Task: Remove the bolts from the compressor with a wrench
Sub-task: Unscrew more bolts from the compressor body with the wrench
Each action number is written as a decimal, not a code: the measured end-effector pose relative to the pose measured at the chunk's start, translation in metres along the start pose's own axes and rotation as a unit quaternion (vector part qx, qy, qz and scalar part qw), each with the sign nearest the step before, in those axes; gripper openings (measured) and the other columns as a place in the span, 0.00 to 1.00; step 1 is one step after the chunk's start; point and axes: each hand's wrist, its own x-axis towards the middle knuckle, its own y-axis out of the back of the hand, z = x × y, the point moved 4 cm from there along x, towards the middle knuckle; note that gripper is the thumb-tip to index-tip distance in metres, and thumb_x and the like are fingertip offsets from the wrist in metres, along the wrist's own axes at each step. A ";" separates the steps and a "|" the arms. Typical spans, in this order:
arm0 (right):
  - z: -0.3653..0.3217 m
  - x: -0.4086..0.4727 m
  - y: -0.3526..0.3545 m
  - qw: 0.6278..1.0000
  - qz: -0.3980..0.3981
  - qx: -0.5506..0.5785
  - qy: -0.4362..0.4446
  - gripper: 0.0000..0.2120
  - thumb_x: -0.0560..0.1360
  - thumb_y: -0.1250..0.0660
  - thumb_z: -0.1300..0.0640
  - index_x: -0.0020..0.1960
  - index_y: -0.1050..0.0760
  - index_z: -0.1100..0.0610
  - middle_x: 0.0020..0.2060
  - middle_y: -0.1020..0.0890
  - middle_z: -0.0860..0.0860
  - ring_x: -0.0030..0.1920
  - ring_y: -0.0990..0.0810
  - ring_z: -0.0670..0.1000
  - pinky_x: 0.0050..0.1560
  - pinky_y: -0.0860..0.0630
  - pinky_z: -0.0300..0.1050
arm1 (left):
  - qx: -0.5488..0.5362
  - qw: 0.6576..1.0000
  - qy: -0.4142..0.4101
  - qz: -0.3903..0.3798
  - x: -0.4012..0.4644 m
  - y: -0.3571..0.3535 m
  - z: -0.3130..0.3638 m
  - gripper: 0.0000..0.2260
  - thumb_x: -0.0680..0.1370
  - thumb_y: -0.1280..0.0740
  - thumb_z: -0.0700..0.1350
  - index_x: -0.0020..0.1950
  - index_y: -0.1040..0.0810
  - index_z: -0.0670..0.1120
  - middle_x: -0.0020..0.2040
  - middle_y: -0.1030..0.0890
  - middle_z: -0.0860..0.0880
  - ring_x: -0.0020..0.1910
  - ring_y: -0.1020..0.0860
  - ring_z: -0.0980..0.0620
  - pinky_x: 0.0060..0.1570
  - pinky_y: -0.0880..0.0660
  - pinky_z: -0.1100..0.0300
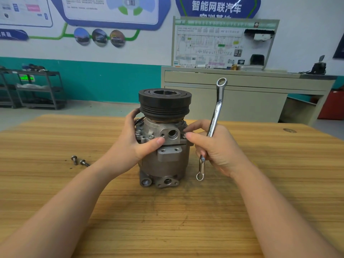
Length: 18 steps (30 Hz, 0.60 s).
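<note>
The compressor [163, 146] stands upright on the wooden tabletop [260, 183], its black grooved pulley [164, 102] on top and the grey metal body below. My left hand [137, 144] wraps the left side of the housing just under the pulley, fingers curled behind it and my thumb [154, 142] pressed across the front beside the round port. My right hand [217, 148] sits against the right side of the body; its lower fingers are closed round the shank of the wrench [212, 125], while my index finger and thumb reach in toward a bolt on the compressor's right edge. I cannot tell whether they actually pinch that bolt, since my fingertips cover it. The wrench is a double ring spanner held nearly upright and leaning slightly right, one ring end high above the hand, the other hanging below it just beside the compressor's lower body, clear of the tabletop. One bolt head [138, 132] shows on the flange near my left thumb. Two loose bolts [79, 161] lie on the tabletop to the left of the compressor, close together and apart from my left forearm
</note>
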 end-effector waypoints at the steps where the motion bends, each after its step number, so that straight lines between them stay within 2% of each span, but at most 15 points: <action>1: 0.000 0.000 0.000 1.000 0.003 0.003 -0.001 0.05 0.69 0.33 0.55 0.40 0.19 0.48 0.17 0.31 0.46 0.20 0.34 0.45 0.26 0.34 0.40 | 0.000 1.000 -0.002 0.001 0.000 0.000 0.000 0.49 0.63 0.27 0.62 0.76 0.52 0.59 0.61 0.36 0.67 0.58 0.33 0.76 0.48 0.35 0.82; 3: -0.002 -0.001 0.000 1.000 0.005 -0.003 0.007 0.04 0.70 0.33 0.53 0.40 0.19 0.48 0.17 0.31 0.46 0.19 0.34 0.45 0.26 0.34 0.40 | -0.002 1.000 -0.003 0.002 0.001 0.000 -0.001 0.48 0.64 0.28 0.60 0.77 0.52 0.58 0.59 0.37 0.70 0.54 0.34 0.83 0.46 0.34 0.84; 5: -0.004 -0.001 -0.001 1.000 0.004 -0.022 0.015 0.02 0.69 0.31 0.51 0.39 0.20 0.46 0.17 0.30 0.46 0.19 0.34 0.45 0.25 0.33 0.39 | -0.002 1.000 -0.003 0.001 0.002 0.000 -0.002 0.48 0.64 0.28 0.60 0.77 0.52 0.57 0.59 0.37 0.70 0.54 0.35 0.83 0.47 0.34 0.83; 10: -0.003 0.000 0.001 1.000 0.011 0.010 0.009 0.07 0.70 0.34 0.57 0.39 0.18 0.50 0.17 0.32 0.47 0.19 0.35 0.46 0.25 0.35 0.40 | 0.000 1.000 -0.002 -0.001 0.002 0.000 -0.002 0.48 0.65 0.28 0.60 0.77 0.51 0.56 0.60 0.36 0.70 0.53 0.34 0.84 0.47 0.34 0.84; 12: -0.004 -0.001 0.000 1.000 0.011 -0.003 0.016 0.02 0.69 0.31 0.53 0.40 0.19 0.50 0.17 0.31 0.46 0.19 0.35 0.45 0.24 0.34 0.39 | -0.001 1.000 -0.002 -0.001 0.002 0.000 -0.002 0.48 0.65 0.27 0.60 0.77 0.52 0.57 0.60 0.36 0.70 0.54 0.34 0.83 0.47 0.34 0.83; 14: -0.003 -0.001 0.000 1.000 0.018 -0.014 0.013 0.03 0.68 0.28 0.53 0.38 0.21 0.50 0.18 0.31 0.46 0.19 0.34 0.45 0.24 0.33 0.38 | -0.001 1.000 0.000 0.000 0.001 0.000 -0.001 0.49 0.64 0.27 0.62 0.77 0.52 0.58 0.60 0.36 0.70 0.58 0.33 0.77 0.48 0.33 0.82; 16: -0.001 0.000 0.001 1.000 0.020 -0.003 0.012 0.01 0.68 0.30 0.55 0.39 0.20 0.52 0.17 0.31 0.47 0.19 0.34 0.45 0.24 0.34 0.38 | 0.002 1.000 0.003 0.001 0.001 0.001 -0.002 0.49 0.64 0.27 0.62 0.77 0.52 0.58 0.61 0.36 0.67 0.59 0.33 0.73 0.48 0.34 0.81; 18: -0.002 -0.001 0.003 1.000 0.017 0.010 0.016 0.04 0.69 0.31 0.56 0.41 0.17 0.52 0.17 0.32 0.47 0.19 0.35 0.45 0.25 0.35 0.39 | 0.003 1.000 0.002 0.003 0.001 0.001 -0.002 0.49 0.64 0.28 0.61 0.77 0.52 0.57 0.61 0.36 0.68 0.58 0.34 0.76 0.47 0.34 0.82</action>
